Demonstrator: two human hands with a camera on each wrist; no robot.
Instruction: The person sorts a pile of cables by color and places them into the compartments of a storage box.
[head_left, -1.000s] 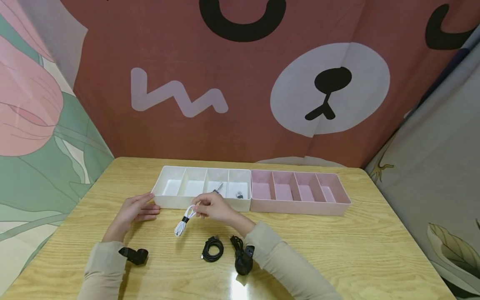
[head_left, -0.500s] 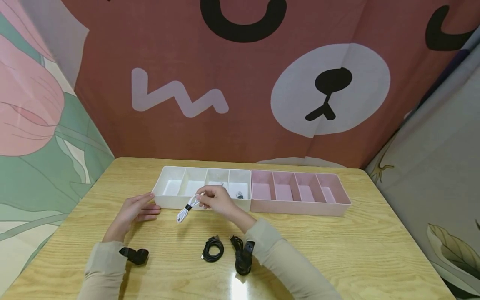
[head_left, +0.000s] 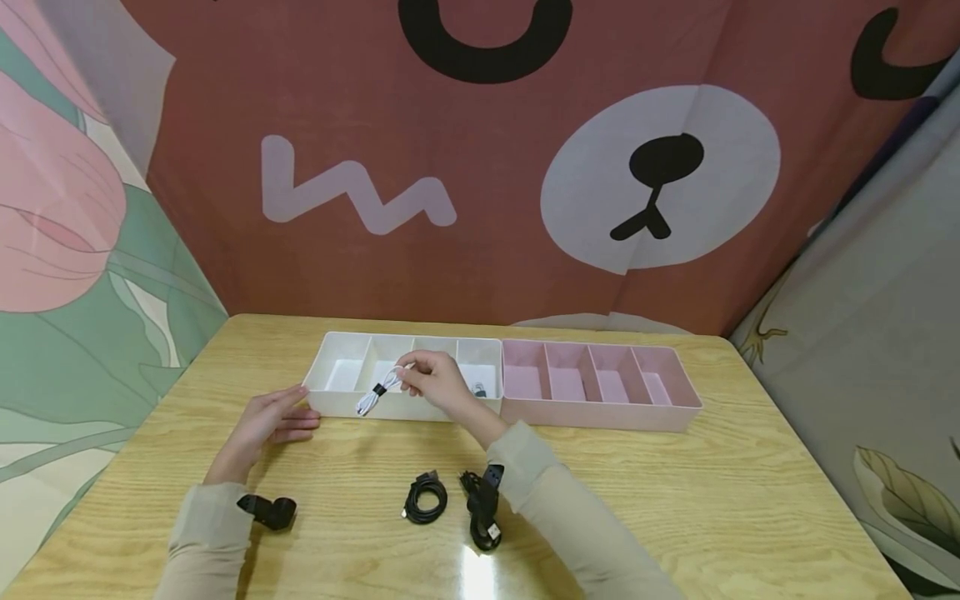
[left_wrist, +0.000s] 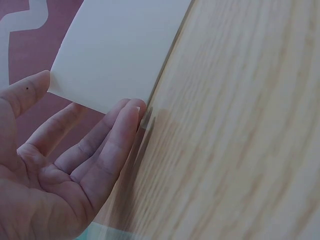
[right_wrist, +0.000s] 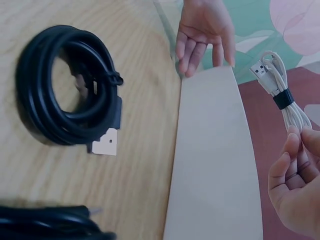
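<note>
My right hand (head_left: 438, 385) pinches a bundled white USB cable (head_left: 371, 400) between thumb and fingers, above the front wall of the white divided box (head_left: 337, 406). A black strap (right_wrist: 283, 99) wraps the bundle, and its metal USB plug sticks up in the right wrist view. My left hand (head_left: 266, 427) touches the left end of the white box, thumb at the top rim and fingertips lower by the table, as the left wrist view (left_wrist: 75, 170) shows. The right hand hides part of the box's middle compartments.
A pink divided box (head_left: 600, 416) adjoins the white one on the right. A small grey item (head_left: 479, 389) lies in the white box's rightmost compartment. Nearer on the wooden table (head_left: 712, 508) are a coiled black cable (head_left: 441, 502) and a second black cable bundle (head_left: 482, 504).
My right hand has lifted the white cable and moved it away from me, from over the table to over the white box's front edge. My left hand has stayed at the box end.
</note>
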